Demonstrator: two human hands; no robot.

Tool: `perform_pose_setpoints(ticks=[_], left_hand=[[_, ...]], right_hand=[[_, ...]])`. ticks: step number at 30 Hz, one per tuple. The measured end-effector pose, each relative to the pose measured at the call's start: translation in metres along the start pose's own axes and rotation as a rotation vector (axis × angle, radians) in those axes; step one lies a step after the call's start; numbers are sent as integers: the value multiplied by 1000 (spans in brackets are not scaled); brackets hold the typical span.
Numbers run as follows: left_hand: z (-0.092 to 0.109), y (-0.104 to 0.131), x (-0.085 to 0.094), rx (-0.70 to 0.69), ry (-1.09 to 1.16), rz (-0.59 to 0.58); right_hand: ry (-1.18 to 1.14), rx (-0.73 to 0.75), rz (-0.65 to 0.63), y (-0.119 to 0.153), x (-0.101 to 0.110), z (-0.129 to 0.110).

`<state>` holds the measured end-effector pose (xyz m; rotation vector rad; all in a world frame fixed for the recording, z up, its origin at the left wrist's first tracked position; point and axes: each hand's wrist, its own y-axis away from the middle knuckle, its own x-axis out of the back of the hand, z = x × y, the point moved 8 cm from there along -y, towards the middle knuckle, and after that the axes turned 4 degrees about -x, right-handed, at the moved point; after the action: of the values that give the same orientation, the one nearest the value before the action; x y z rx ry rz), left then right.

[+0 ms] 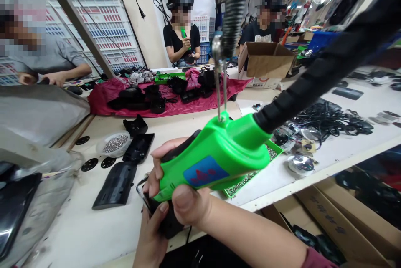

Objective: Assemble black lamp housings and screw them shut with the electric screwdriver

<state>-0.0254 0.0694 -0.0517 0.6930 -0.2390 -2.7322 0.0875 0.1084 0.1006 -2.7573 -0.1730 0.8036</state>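
The right hand (191,205) is wrapped around a bright green power tool (216,155), its thumb along the near side and its fingers over the far side. Just below it, the left hand (153,230) grips a black part (171,223) close under the tool's front end — whether the tip touches that part is hidden by the fingers. Above the hands, the tool hangs from a metal hook (218,88) on a coiled spring (236,9), and a thick black cable (300,80) runs from its back up to the right. On the desk (78,234), left of the hands, lie a curved black shell (115,185), black discs (90,165) and a white bowl (100,147) of small metal pieces. Right of the hands, partly behind the tool, sits a green tray (278,150) of screws, with tangled black wires (332,120) beyond. Further ahead, a magenta sheet (100,103) carries more black parts — three co-workers sit or stand past the desk's far and left sides.
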Motion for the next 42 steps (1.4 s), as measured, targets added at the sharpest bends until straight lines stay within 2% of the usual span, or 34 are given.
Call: perform_pose_setpoints(ticks=[3, 8, 18, 22, 25, 27, 29, 30, 32, 34, 36, 38, 42], left_hand=[[1, 4, -4, 31, -4, 4], [4, 3, -4, 39, -11, 16], [1, 5, -2, 73, -2, 52], [-5, 3, 8, 209, 138, 210], [-5, 4, 3, 308, 289, 309], [-1, 1, -8, 324, 352, 309], [3, -3, -18, 311, 380, 272], [2, -4, -23, 322, 385, 248], [-4, -5, -32, 388, 401, 190], [-13, -2, -38, 460, 451, 140], [-17, 2, -39, 480, 507, 116], [-18, 4, -35, 458, 527, 144], [-19, 7, -27, 406, 509, 201]], right_hand=[[-155, 30, -2, -2, -1, -5], [-269, 119, -29, -3, -4, -29], [-214, 146, -17, -1, 5, -45], [47, 262, 131, -4, 41, -65], [407, 269, 218, -5, 66, -67], [671, 343, 248, 2, 72, -68], [854, 475, 235, 17, 67, -66], [950, 452, 148, 22, 60, -54], [1108, 207, -43, 27, 52, -15], [1179, -94, -132, 35, 54, 25], [1175, -326, -190, 42, 56, 54], [1141, -430, -231, 46, 56, 68], [1045, -428, -224, 46, 58, 70]])
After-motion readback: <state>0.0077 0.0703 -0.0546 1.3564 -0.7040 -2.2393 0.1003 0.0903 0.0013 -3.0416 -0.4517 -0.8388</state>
